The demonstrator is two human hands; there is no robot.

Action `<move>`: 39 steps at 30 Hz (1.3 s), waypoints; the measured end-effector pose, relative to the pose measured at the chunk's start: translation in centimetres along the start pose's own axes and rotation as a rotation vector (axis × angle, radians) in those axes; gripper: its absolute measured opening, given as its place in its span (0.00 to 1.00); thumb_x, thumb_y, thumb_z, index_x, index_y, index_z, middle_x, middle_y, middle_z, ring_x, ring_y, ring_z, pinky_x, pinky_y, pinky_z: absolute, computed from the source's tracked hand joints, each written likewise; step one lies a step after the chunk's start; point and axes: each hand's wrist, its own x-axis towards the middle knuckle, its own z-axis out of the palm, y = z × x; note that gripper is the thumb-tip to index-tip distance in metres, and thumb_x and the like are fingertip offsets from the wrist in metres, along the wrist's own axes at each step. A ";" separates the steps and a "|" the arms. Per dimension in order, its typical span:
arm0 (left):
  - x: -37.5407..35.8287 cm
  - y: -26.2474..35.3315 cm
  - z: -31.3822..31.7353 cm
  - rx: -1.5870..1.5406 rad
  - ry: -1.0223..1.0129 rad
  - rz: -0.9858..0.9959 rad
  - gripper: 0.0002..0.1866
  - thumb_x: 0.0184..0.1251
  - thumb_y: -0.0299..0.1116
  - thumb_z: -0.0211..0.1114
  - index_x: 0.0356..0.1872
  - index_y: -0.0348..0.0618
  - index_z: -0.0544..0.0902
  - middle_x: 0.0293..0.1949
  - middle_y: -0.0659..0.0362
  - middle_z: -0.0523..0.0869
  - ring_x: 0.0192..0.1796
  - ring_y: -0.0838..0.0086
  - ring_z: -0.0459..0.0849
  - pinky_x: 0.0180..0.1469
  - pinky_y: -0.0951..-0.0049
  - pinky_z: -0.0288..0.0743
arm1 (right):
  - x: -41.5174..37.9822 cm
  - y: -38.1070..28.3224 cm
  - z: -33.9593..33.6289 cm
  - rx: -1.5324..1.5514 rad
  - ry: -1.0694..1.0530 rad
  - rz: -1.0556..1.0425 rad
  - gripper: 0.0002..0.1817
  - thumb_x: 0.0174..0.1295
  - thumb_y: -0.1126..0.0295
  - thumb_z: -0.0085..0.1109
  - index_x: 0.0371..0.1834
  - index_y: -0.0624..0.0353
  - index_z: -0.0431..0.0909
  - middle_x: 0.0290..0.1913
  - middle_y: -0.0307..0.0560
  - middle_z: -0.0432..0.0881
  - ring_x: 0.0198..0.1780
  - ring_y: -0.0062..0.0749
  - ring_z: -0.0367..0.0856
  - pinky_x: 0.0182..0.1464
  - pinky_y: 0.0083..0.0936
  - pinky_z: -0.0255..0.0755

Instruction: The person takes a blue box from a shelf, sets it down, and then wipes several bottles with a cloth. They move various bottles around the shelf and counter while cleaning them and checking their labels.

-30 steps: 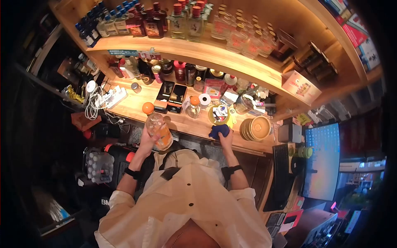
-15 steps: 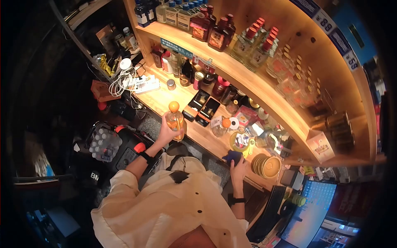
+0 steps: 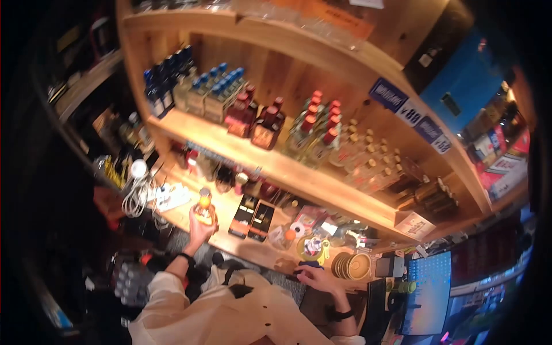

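My left hand (image 3: pixel 198 231) wraps the orange-capped bottle (image 3: pixel 204 211), lifted above the wooden counter (image 3: pixel 225 210) beside the white cables (image 3: pixel 138 195) | my right hand (image 3: pixel 315 277) lies on the blue cloth (image 3: pixel 309 265) at the counter edge, finger spread unclear | stacked bowls (image 3: pixel 352 265) just right.

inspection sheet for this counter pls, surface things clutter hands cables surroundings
surface: wooden counter, crowded
job's things: orange bottle raised upright; blue cloth at the counter edge
clutter: two black boxes, stack of bowls, jar with orange lid
hands: left hand grips the orange bottle; right hand rests by the blue cloth
cables: white cables beside a power strip
surroundings: shelf of bottles above, monitor at right
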 end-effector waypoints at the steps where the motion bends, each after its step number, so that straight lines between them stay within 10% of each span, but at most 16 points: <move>1: 0.3 -2.4 0.6 -0.071 -0.028 0.041 0.55 0.36 0.35 0.81 0.67 0.32 0.56 0.58 0.41 0.71 0.63 0.53 0.72 0.67 0.59 0.67 | -0.5 -3.2 -1.9 0.038 0.021 -0.032 0.17 0.71 0.64 0.59 0.59 0.58 0.77 0.33 0.37 0.81 0.36 0.21 0.79 0.40 0.23 0.75; 9: 1.0 -3.3 1.1 -0.153 -0.064 -0.003 0.59 0.37 0.32 0.81 0.71 0.33 0.51 0.63 0.38 0.66 0.66 0.48 0.69 0.69 0.58 0.64 | -5.4 -24.3 -15.8 0.104 0.543 -0.476 0.15 0.62 0.80 0.60 0.53 0.67 0.75 0.43 0.46 0.81 0.44 0.26 0.81 0.46 0.23 0.77; 14: 0.5 -4.1 1.2 -0.168 -0.063 -0.039 0.60 0.39 0.30 0.81 0.72 0.35 0.49 0.66 0.36 0.64 0.68 0.46 0.67 0.71 0.57 0.63 | -2.5 -37.5 -21.6 -0.109 1.043 -0.879 0.42 0.58 0.68 0.69 0.74 0.64 0.58 0.65 0.57 0.72 0.64 0.40 0.75 0.61 0.30 0.73; 24: 0.0 -4.0 -1.1 -0.207 -0.157 -0.055 0.63 0.38 0.27 0.84 0.74 0.34 0.46 0.68 0.36 0.62 0.70 0.48 0.66 0.73 0.58 0.61 | 8.2 -47.6 -25.7 -0.032 0.879 -0.720 0.60 0.50 0.57 0.80 0.76 0.72 0.46 0.65 0.64 0.71 0.66 0.40 0.73 0.70 0.35 0.65; 31: 0.1 -4.8 -0.9 -0.189 -0.172 -0.050 0.64 0.37 0.29 0.85 0.74 0.37 0.47 0.68 0.36 0.62 0.70 0.46 0.66 0.72 0.57 0.61 | 9.5 -48.1 -27.2 -0.039 0.858 -0.597 0.34 0.60 0.69 0.61 0.70 0.65 0.64 0.57 0.49 0.84 0.62 0.26 0.78 0.64 0.28 0.63; 39: 0.1 -5.0 -1.1 -0.145 -0.211 -0.042 0.63 0.40 0.33 0.84 0.74 0.36 0.46 0.68 0.35 0.62 0.71 0.45 0.64 0.73 0.57 0.59 | 9.8 -48.1 -26.1 0.085 0.872 -0.671 0.26 0.64 0.73 0.51 0.68 0.60 0.68 0.52 0.42 0.87 0.62 0.24 0.79 0.67 0.29 0.60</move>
